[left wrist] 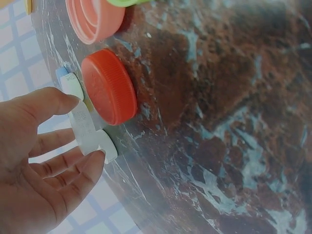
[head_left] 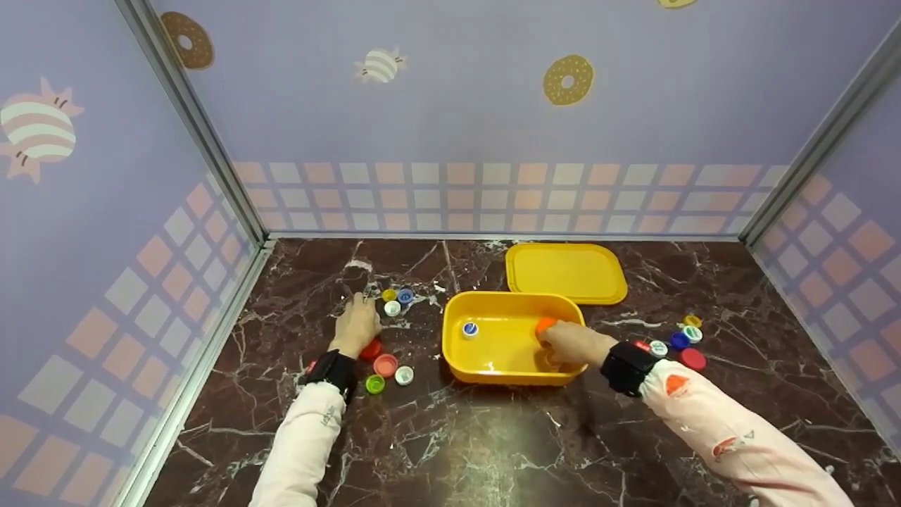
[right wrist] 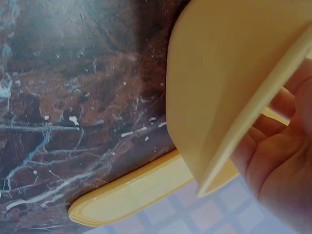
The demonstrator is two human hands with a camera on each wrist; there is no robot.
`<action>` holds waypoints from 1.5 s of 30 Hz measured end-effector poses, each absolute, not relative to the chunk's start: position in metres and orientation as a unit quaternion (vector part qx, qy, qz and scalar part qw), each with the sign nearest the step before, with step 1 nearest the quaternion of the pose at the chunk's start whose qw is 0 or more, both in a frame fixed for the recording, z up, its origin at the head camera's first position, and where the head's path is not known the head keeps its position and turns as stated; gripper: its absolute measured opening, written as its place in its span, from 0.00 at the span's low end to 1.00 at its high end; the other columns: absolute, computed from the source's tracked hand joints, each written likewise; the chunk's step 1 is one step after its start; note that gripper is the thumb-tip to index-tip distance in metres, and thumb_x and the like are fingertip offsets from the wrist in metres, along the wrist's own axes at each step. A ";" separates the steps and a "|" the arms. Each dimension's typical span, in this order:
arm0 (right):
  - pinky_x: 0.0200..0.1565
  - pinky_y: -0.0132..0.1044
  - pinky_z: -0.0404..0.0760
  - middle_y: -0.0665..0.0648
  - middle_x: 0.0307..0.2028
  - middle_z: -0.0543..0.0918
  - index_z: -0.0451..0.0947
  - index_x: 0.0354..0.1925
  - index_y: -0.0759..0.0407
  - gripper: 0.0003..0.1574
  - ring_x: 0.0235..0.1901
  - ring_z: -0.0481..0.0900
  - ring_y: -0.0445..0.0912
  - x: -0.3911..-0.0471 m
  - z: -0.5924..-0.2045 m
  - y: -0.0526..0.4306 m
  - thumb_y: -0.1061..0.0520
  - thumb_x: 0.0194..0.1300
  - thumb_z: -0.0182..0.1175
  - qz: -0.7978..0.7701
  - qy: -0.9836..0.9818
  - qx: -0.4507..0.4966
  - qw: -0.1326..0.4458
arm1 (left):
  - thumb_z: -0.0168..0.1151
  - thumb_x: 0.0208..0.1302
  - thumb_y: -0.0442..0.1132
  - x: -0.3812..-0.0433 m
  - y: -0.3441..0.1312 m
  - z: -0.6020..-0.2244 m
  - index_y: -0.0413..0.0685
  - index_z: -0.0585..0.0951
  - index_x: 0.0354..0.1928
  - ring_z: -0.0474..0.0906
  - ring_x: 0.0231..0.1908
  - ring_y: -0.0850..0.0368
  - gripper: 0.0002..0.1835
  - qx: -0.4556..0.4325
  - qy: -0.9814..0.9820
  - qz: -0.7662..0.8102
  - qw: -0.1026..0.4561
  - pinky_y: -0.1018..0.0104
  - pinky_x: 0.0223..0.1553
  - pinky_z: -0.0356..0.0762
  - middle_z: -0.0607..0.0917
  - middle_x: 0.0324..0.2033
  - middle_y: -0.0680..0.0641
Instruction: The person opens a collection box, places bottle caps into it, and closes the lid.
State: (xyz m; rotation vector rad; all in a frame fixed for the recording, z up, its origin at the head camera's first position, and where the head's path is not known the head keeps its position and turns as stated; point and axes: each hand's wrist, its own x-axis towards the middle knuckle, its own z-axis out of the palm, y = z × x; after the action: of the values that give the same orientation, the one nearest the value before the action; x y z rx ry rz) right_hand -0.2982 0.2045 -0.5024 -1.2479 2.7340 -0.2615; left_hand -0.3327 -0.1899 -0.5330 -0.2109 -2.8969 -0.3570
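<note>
At the left, my left hand (head_left: 357,325) reaches down to the tabletop; in the left wrist view its thumb and fingers pinch a whitish bottle cap (left wrist: 84,127). Close beside that lie another white cap (left wrist: 108,145) and a red cap (left wrist: 111,87). Over the right end of a yellow plastic box (head_left: 514,379), my right hand (head_left: 574,343) holds an orange cap (head_left: 545,325) at its fingertips. The box wall hides most of these fingers in the right wrist view. A white-and-blue cap (head_left: 470,329) sits inside the box.
Behind the box lies its yellow lid (head_left: 566,273). Several caps, among them a coral one (head_left: 386,365) and a green one (head_left: 375,384), are left of the box. More, including a red cap (head_left: 693,358), lie at the right. Patterned walls (head_left: 479,141) enclose the marbled tabletop.
</note>
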 end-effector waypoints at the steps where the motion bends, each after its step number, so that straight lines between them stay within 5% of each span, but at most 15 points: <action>1: 0.22 0.36 0.64 0.47 0.16 0.64 0.71 0.22 0.62 0.11 0.17 0.63 0.44 -0.298 -0.501 0.205 0.66 0.40 0.65 -0.085 0.906 -0.411 0.059 | 0.64 0.46 0.32 -0.333 -0.190 -0.533 0.30 0.74 0.39 0.71 0.37 0.37 0.17 -0.074 -0.983 -0.122 0.113 0.46 0.32 0.73 0.70 0.38 0.35; 8: 0.25 0.38 0.71 0.54 0.23 0.76 0.76 0.29 0.62 0.09 0.22 0.70 0.44 -0.301 -0.486 0.207 0.61 0.48 0.67 -0.092 0.914 -0.394 0.017 | 0.65 0.44 0.33 -0.331 -0.189 -0.531 0.29 0.74 0.39 0.71 0.37 0.37 0.19 -0.076 -0.984 -0.123 0.108 0.46 0.32 0.73 0.69 0.38 0.34; 24: 0.27 0.38 0.75 0.54 0.25 0.77 0.78 0.30 0.64 0.06 0.24 0.75 0.45 -0.303 -0.465 0.230 0.65 0.51 0.65 -0.179 0.909 -0.369 -0.069 | 0.67 0.43 0.35 -0.332 -0.167 -0.511 0.28 0.75 0.39 0.73 0.35 0.38 0.21 -0.109 -0.979 -0.114 0.132 0.49 0.32 0.74 0.70 0.38 0.33; 45: 0.26 0.38 0.76 0.55 0.26 0.79 0.79 0.32 0.67 0.05 0.24 0.76 0.44 -0.301 -0.462 0.270 0.65 0.54 0.63 -0.244 0.926 -0.282 -0.069 | 0.65 0.47 0.38 -0.326 -0.083 -0.461 0.32 0.74 0.36 0.74 0.33 0.42 0.17 -0.241 -0.954 -0.089 0.154 0.53 0.30 0.75 0.71 0.35 0.37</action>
State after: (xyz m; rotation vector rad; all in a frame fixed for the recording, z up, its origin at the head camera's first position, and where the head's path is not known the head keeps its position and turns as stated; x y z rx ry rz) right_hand -0.3011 0.2697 -0.4620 -0.9254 3.0422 -0.8006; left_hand -0.3262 -0.0831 -0.4608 -0.6903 -2.7350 -0.2546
